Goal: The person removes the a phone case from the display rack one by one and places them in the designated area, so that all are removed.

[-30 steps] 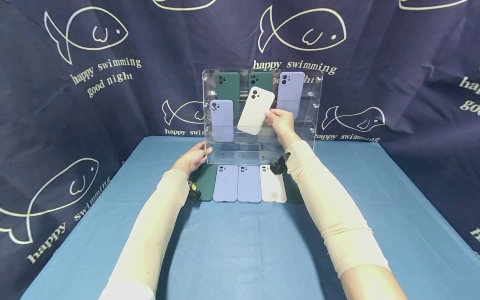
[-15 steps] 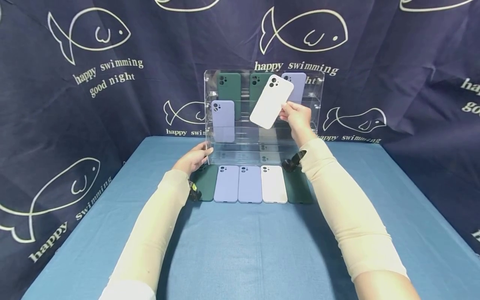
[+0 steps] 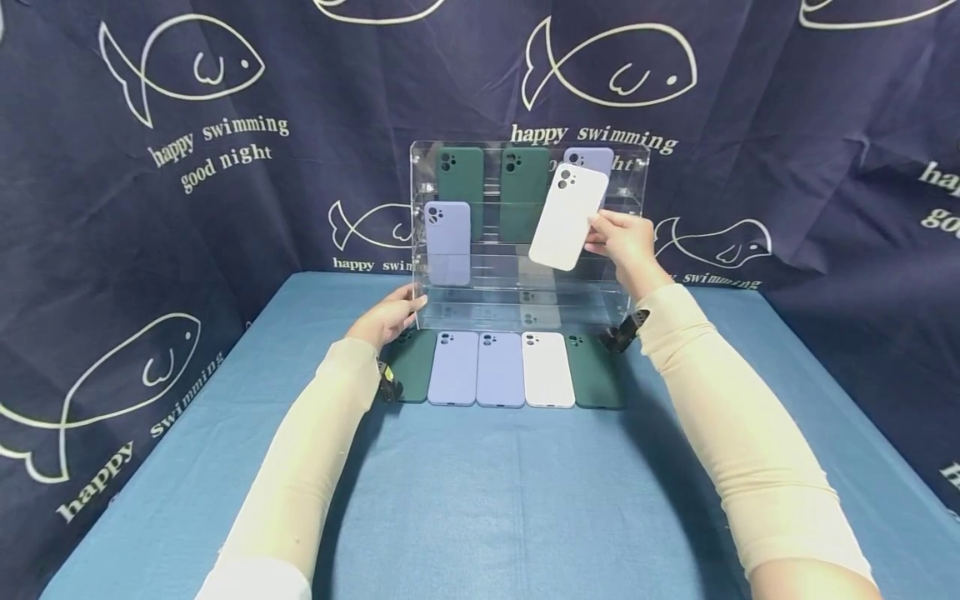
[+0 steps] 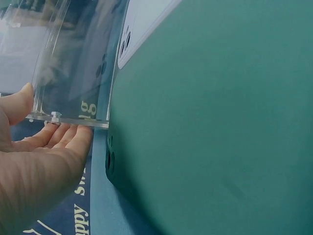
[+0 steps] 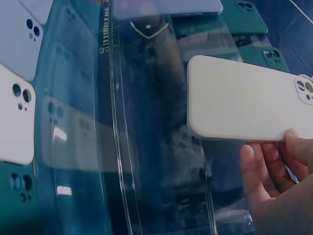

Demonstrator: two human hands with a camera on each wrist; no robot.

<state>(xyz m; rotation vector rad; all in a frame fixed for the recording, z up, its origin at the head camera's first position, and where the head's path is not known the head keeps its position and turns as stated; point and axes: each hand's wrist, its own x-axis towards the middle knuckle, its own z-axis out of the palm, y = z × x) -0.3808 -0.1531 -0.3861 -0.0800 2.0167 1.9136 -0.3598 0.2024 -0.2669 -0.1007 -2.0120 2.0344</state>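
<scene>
The blue tabletop (image 3: 495,500) lies below the left hand (image 3: 390,317) and right hand (image 3: 628,243); beyond them, a navy curtain (image 3: 390,92) reads "happy swimming" and "good night" (amid line-drawn fish (image 3: 624,77)). The right hand pinches a white phone case (image 3: 567,218) by its edge, tilted before a clear rack (image 3: 480,306); the left clasps that rack's side edge.

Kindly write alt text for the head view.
A right-hand grip holds a white phone case in front of a clear rack of green and lilac cases; a left-hand grip holds the rack. Five more cases lie on the blue table.
</scene>
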